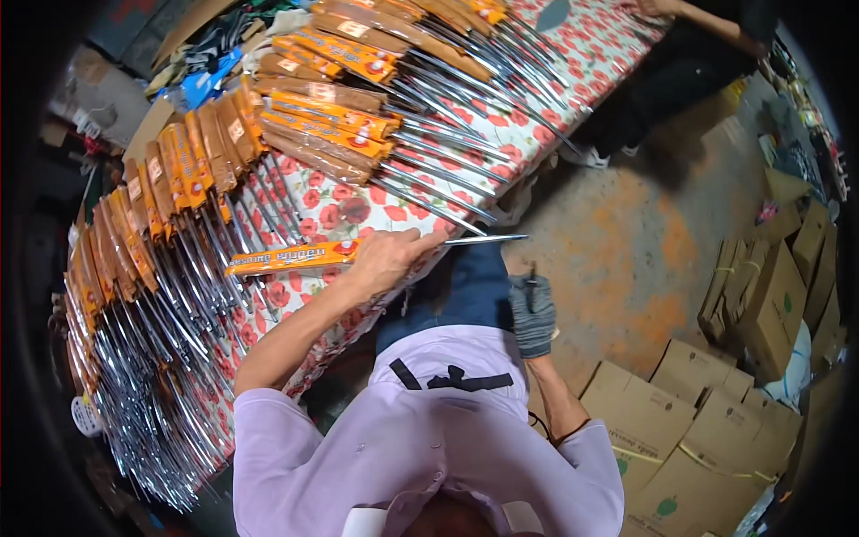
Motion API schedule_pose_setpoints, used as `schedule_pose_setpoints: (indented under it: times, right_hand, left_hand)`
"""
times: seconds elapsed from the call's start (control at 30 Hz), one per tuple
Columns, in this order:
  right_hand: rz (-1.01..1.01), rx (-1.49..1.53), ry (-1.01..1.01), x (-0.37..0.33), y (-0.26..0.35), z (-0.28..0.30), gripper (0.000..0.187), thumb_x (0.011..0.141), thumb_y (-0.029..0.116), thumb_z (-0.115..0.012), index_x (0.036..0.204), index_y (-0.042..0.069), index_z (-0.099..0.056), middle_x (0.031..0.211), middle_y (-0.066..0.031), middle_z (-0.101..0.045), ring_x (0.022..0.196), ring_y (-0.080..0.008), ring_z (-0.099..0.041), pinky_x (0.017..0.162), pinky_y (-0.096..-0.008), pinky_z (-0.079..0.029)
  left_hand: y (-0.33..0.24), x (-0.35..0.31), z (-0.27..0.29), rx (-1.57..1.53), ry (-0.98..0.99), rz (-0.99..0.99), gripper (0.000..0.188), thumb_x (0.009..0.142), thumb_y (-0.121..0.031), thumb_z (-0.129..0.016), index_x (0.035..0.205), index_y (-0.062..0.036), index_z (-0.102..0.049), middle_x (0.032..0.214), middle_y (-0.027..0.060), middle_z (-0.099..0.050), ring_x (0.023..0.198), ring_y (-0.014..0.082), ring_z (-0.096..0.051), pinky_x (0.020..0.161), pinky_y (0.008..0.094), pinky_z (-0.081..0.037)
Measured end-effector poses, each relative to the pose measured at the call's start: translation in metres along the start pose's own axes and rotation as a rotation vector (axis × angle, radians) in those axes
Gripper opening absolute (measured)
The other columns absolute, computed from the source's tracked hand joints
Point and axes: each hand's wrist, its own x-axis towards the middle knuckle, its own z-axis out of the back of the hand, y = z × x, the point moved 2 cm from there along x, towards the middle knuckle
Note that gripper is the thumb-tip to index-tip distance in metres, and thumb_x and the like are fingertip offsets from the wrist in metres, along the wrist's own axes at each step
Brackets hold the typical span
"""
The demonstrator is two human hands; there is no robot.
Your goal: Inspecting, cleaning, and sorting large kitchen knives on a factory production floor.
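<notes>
My bare left hand [392, 261] is closed around a long, thin metal tool with an orange printed wrapper [295, 258] over its handle end. The wrapped end points left over the flowered tablecloth [335, 210]. From the other side of my fist the bare metal end [488, 239] juts right, past the table edge. My right hand [534, 315], in a grey knitted glove, hangs low beside my right hip, off the table. Its fingers are not clear enough to tell whether they hold anything; a thin dark shape shows at its top.
Rows of similar tools [331, 125] in orange or brown wrappers cover the table's far and left parts, metal ends toward me. Another person's hand [660, 7] rests at the far table end. Flattened cardboard boxes [698, 430] are stacked on the floor at right.
</notes>
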Motion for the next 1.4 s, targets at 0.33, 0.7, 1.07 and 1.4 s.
schedule_pose_setpoints:
  times: [0.33,0.7,1.07,1.4]
  right_hand:
    - [-0.269,0.372,0.090,-0.014,-0.003,-0.016,0.031,0.099,0.011,-0.062,0.128,0.002,-0.055,0.118,-0.0082,-0.067,0.104,-0.0188,-0.062,0.095,-0.0313,-0.048]
    - [-0.219,0.417,0.139,0.002,0.004,-0.017,0.053,0.095,0.004,-0.064,0.142,-0.002,-0.041,0.129,-0.0132,-0.062,0.118,-0.0178,-0.060,0.102,-0.0296,-0.046]
    - [-0.216,0.440,0.114,0.017,0.014,-0.017,0.055,0.093,0.004,-0.067,0.142,-0.001,-0.042,0.125,-0.0122,-0.065,0.114,-0.0177,-0.062,0.101,-0.0304,-0.047]
    - [-0.146,0.393,0.099,0.016,0.011,-0.019,0.050,0.095,0.015,-0.068,0.137,-0.001,-0.047,0.122,-0.0129,-0.068,0.106,-0.0216,-0.065,0.094,-0.0337,-0.050]
  left_hand:
    - [-0.012,0.000,0.019,-0.385,-0.051,-0.025,0.023,0.097,-0.021,-0.062,0.118,-0.0119,-0.064,0.097,0.0107,-0.070,0.083,0.0333,-0.069,0.068,0.0426,-0.055]
    - [-0.008,0.006,0.037,-0.458,0.006,-0.076,0.023,0.097,-0.018,-0.063,0.118,-0.0092,-0.066,0.101,0.0125,-0.072,0.087,0.0325,-0.071,0.070,0.0408,-0.056]
    - [-0.009,0.009,0.043,-0.397,-0.014,-0.108,0.024,0.094,-0.016,-0.066,0.116,-0.0074,-0.066,0.091,0.0131,-0.070,0.079,0.0314,-0.069,0.065,0.0388,-0.053]
    - [-0.012,0.012,0.036,-0.399,-0.011,-0.111,0.017,0.096,-0.014,-0.064,0.111,-0.0055,-0.065,0.085,0.0123,-0.067,0.073,0.0305,-0.067,0.062,0.0401,-0.052]
